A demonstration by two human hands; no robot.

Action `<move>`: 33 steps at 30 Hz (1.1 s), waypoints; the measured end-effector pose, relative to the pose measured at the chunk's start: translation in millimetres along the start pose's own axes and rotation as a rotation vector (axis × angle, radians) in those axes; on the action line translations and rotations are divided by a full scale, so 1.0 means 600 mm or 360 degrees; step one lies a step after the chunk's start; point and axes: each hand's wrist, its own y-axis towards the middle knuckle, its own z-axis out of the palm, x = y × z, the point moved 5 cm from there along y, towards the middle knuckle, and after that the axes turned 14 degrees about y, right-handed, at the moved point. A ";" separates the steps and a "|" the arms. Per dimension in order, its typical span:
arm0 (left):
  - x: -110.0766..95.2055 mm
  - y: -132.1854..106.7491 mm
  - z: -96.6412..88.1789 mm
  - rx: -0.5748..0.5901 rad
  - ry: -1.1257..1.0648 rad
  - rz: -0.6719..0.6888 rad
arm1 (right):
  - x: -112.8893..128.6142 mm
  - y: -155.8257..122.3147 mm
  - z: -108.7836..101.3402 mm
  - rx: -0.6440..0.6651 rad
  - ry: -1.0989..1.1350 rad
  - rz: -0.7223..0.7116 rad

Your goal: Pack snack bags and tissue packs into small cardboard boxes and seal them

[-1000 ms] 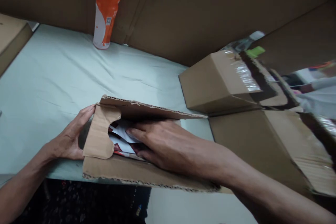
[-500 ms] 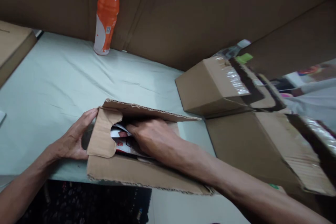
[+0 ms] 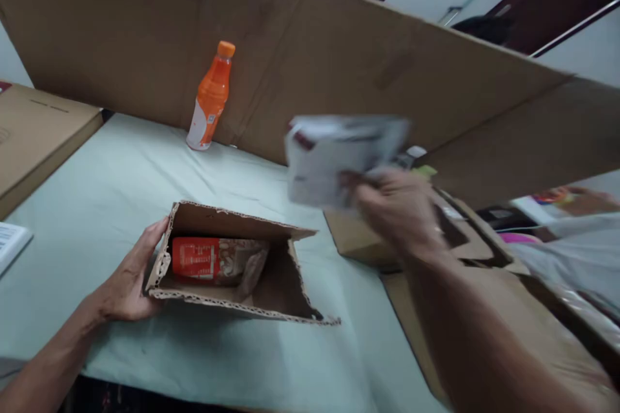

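Note:
My left hand (image 3: pixel 133 274) grips the left end of an open cardboard box (image 3: pixel 293 277), thumb near the rim and fingers partly hidden below. Lying inside the box is a red and brown printed food packet (image 3: pixel 196 259), with a clear part at its right end. Up and to the right of the box, my right hand (image 3: pixel 400 206) is closed on a flat white packet (image 3: pixel 320 164) with a dark red mark. Motion blurs both this hand and its packet, so the print cannot be read.
An orange drink bottle (image 3: pixel 213 100) stands at the back against a tall cardboard wall (image 3: pixel 368 64). More cardboard boxes (image 3: pixel 351 232) stand at the right, under my right forearm. At the left are a flat brown box (image 3: pixel 48 132) and a white item (image 3: pixel 12 244) on the pale green cloth (image 3: pixel 256 361).
My right hand has come out of the box, up and to the right, with the white packet. The box's flaps no longer cover its opening. The camera view has tilted up.

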 end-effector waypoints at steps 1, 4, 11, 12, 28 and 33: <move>-0.002 0.001 -0.001 -0.0011 0.0023 0.0006 | 0.011 0.023 0.029 0.0051 -0.0103 0.0051; -0.001 0.000 0.000 -0.0017 0.0036 -0.0007 | 0.054 0.075 0.122 0.0244 -0.0232 0.0060; 0.016 -0.007 0.008 0.0034 -0.0057 -0.0076 | 0.102 0.119 0.116 -0.0023 0.0096 -0.0185; 0.015 -0.006 0.008 0.0045 -0.0069 -0.0063 | 0.109 0.102 0.091 -0.0122 0.0286 -0.0248; 0.036 -0.013 0.015 0.0055 -0.0031 -0.0107 | 0.265 -0.107 0.145 0.1121 -0.0520 -0.0821; 0.032 -0.011 0.015 0.0079 -0.0034 -0.0093 | 0.257 -0.122 0.137 0.1228 -0.0475 -0.0905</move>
